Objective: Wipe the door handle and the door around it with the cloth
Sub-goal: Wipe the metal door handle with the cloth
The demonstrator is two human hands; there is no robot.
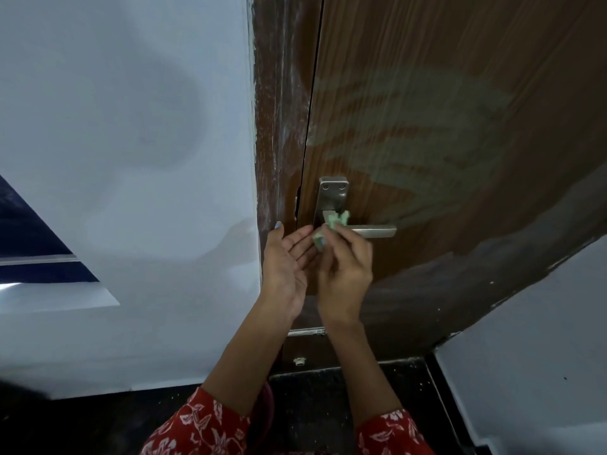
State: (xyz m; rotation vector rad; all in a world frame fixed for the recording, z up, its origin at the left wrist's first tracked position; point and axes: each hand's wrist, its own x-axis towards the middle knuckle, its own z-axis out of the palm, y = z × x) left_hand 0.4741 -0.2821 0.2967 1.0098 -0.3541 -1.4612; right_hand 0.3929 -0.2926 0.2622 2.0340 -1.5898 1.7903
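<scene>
Right hand (345, 277) pinches the green cloth (328, 229) against the door handle (361, 230); left hand (287, 267), at nine o'clock, lies relaxed, palm showing. Brown door (460, 110) bears pale streaks; white wall (131, 142) leftward.

Pale green cloth (333, 224), brown wood-grain door (460, 110), silver handle (371, 230), red floral sleeves (203, 425)

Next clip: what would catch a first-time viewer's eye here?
Two hands meet mid-frame at the metal lever door handle: the right hand pinches a crumpled green cloth against it, the left hand open beside. Above, pale streaky smears cross the brown wooden door.
</scene>
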